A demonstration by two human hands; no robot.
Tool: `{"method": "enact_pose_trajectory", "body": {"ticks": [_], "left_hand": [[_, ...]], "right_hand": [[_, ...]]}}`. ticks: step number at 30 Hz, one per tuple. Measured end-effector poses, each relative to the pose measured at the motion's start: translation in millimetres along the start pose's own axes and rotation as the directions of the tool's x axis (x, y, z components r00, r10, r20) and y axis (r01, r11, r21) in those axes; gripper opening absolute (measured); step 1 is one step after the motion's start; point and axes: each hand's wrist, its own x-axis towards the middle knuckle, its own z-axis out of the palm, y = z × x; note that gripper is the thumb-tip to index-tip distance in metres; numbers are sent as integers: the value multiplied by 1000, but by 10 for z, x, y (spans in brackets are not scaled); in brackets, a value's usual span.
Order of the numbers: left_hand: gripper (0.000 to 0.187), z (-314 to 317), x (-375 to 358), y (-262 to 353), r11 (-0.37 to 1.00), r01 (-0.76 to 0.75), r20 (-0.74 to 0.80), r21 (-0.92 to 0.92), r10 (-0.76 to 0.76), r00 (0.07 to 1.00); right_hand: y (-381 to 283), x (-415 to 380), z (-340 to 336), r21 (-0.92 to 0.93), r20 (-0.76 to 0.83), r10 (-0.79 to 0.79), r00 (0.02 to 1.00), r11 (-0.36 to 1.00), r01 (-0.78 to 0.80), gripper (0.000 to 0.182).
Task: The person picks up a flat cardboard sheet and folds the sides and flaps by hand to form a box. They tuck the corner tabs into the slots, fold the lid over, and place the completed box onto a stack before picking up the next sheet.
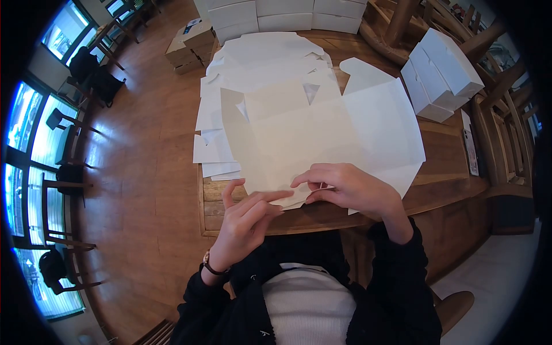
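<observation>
A flat white cardboard box blank, with cut slots and flaps, lies unfolded in front of me on the table. At its near edge, my left hand has the card between the index finger and thumb, another finger raised. My right hand is closed on the same edge a little to the right, its fingers bent and thumb low. The fingertips of both hands are close together. Under and behind this sheet lie more white blanks, stacked unevenly. Another open white sheet spreads out on the right.
Folded white boxes stand along the table's far side, and more white boxes are stacked at the right. A phone-like flat object lies near the right edge of the wooden table. A brown carton sits beyond, wooden chairs around.
</observation>
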Motion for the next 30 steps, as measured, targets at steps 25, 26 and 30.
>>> {"method": "enact_pose_trajectory", "body": {"ticks": [25,26,30], "left_hand": [[14,11,62,-4,995,36,-36,91,-33,999],[14,12,61,-4,995,32,-36,97,-29,999],[16,-6,71,-2,992,5,-22,128,-2,1000]], "right_hand": [[-34,-421,663,-800,-445,-405,799,581,-151,26],[-16,-416,690,-781,-472,-397,787,603,-164,26],[24,-341,733,-680,-549,-345,761,714,-167,27]]}}
